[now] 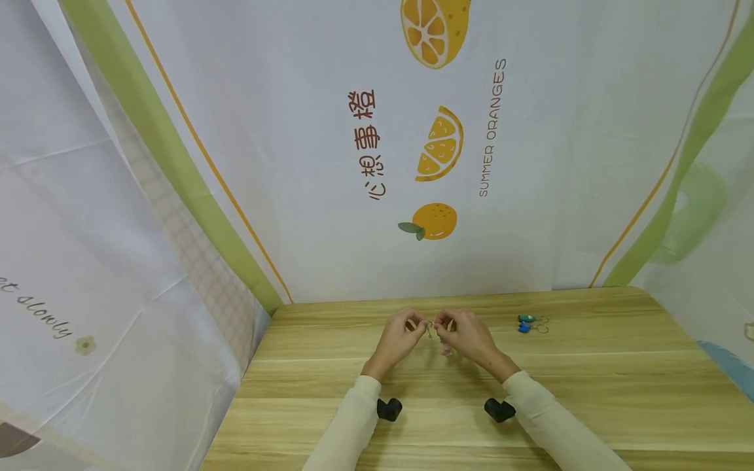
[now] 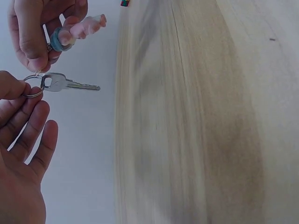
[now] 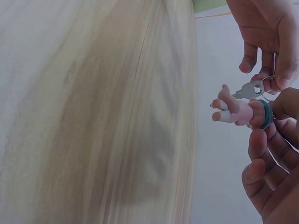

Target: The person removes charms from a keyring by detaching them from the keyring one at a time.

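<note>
Both hands meet close together above the far part of the wooden table. My left hand (image 1: pixel 402 337) pinches a metal key ring (image 2: pixel 34 96) between thumb and fingers. A silver key (image 2: pixel 58 83) hangs from that ring, its blade pointing away from the fingers. My right hand (image 1: pixel 468 335) pinches the top end of a small figurine charm (image 3: pixel 243 111), pink with a teal band, right beside the ring. In the left wrist view the right fingertips are at the ring's edge, and they partly hide the charm's attachment.
On the table (image 1: pixel 601 379), right of the hands, lie a green keychain (image 1: pixel 527 318) and a blue keychain (image 1: pixel 524 327) with metal rings. A white cloth (image 1: pixel 318 248) printed with oranges hangs behind the table's far edge. Another cloth (image 1: pixel 118 261) hangs at the left.
</note>
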Tool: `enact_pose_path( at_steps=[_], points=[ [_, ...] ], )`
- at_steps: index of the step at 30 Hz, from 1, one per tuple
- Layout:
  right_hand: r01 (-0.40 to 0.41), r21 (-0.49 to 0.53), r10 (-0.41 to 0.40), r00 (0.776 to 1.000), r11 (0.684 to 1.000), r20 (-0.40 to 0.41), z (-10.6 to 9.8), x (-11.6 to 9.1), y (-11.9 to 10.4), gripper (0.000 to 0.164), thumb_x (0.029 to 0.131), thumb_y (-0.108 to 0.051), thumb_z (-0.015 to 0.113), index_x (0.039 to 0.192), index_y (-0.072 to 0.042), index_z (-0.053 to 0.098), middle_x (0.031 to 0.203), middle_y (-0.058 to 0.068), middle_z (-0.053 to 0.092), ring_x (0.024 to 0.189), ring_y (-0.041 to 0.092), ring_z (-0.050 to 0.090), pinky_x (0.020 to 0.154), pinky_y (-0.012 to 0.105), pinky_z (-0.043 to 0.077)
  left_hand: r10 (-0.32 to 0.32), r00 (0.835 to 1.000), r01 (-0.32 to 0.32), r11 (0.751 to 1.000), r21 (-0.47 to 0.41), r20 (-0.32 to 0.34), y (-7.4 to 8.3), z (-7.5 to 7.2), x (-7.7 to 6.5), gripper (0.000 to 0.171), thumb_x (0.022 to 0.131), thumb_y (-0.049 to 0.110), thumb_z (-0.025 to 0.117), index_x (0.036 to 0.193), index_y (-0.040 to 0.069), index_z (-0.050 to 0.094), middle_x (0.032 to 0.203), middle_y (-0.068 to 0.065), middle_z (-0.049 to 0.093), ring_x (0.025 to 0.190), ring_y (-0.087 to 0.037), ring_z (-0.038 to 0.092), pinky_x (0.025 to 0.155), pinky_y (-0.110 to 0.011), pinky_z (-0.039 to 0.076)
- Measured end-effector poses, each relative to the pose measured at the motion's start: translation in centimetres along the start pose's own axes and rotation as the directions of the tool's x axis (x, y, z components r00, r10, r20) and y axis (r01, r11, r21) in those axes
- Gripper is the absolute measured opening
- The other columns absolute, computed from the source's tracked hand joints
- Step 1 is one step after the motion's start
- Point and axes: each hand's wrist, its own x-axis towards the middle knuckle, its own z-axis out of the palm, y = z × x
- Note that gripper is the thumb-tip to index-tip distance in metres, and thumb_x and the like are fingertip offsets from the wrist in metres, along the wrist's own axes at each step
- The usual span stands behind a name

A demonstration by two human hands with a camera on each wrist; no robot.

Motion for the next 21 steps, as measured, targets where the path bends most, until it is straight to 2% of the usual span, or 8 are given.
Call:
enact_pose_path(
  at_steps=[6, 14, 21],
  points=[
    [-0.012, 0.011, 0.012, 1.0, 1.0, 0.01, -0.1, 0.09, -0.08, 0.004, 0.101, -0.015, 0.073, 0.097, -0.016, 0.074, 0.08, -0.007, 0.069, 0.061, 0.0, 0.056, 0.054, 0.023, 0.046, 0.0, 1.0, 0.0, 1.0, -0.009, -0.01, -0.03, -0.05, -0.02, 0.014, 0.108, 0.019, 0.064, 0.107, 0.011, 0.075, 0.103, -0.004, 0.072, 0.095, -0.02, 0.067, 0.085, -0.028, 0.056],
    [-0.016, 0.021, 0.016, 1.0, 1.0, -0.009, -0.17, 0.12, -0.13, 0.005, 0.102, -0.016, 0.072, 0.099, -0.016, 0.075, 0.08, -0.007, 0.07, 0.061, 0.001, 0.056, 0.054, 0.024, 0.046, 0.001, 0.999, -0.002, 1.0, -0.021, -0.039, -0.28, -0.05, -0.07, 0.013, 0.107, 0.018, 0.065, 0.107, 0.011, 0.076, 0.106, -0.004, 0.074, 0.094, -0.014, 0.066, 0.084, -0.027, 0.057],
    [-0.01, 0.033, 0.01, 1.0, 0.999, -0.008, -0.21, 0.26, -0.12, 0.005, 0.103, -0.015, 0.071, 0.1, -0.016, 0.075, 0.083, -0.007, 0.071, 0.063, 0.001, 0.056, 0.055, 0.024, 0.046, -0.019, 0.999, 0.018, 1.0, -0.021, -0.028, -0.33, -0.22, -0.06, 0.013, 0.107, 0.019, 0.065, 0.108, 0.01, 0.075, 0.105, -0.004, 0.074, 0.093, -0.012, 0.066, 0.084, -0.026, 0.056]
  ],
)
